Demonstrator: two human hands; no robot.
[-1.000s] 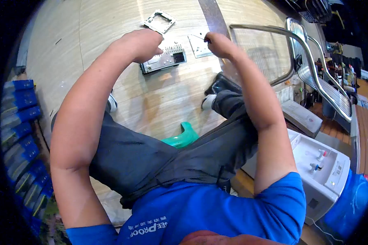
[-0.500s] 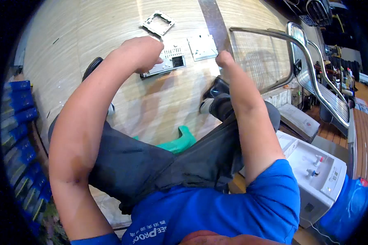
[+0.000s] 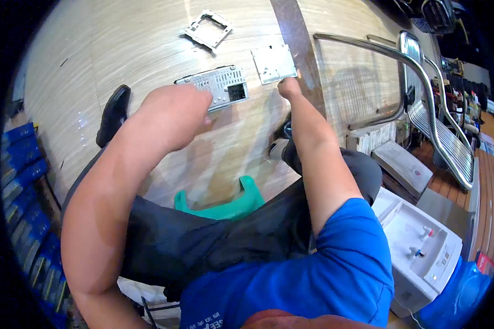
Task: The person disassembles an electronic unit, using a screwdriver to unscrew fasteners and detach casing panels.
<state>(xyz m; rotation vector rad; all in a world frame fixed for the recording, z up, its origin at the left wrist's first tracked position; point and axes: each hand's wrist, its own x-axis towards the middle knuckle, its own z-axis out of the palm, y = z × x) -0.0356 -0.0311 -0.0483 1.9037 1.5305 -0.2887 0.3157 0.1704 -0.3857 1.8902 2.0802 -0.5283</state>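
A silver metal case [image 3: 220, 83] with rows of vent holes and a dark square opening, looking like a car stereo body, lies on the floor. My left hand [image 3: 175, 114] is curled at its near left side and covers that corner; its fingers are mostly hidden beneath. To the right of the case lies a thin silver cover plate [image 3: 274, 63] with small slots. My right hand [image 3: 288, 88] is closed at the plate's near edge; whether it grips the plate cannot be seen. Farther off rests a square metal frame [image 3: 225, 37] with an open middle.
A green plastic stool [image 3: 225, 209] is between my legs. On the right stand a chrome-framed chair [image 3: 425, 82], a flat box [image 3: 403, 164] and a white water dispenser [image 3: 431, 241]. Blue packages [image 3: 24, 181] line the left side. My shoe [image 3: 114, 112] is left of the case.
My left hand has drawn back toward me, uncovering more of the case. My right hand has shifted left and slightly nearer me, to the plate's near edge. The view has moved slightly.
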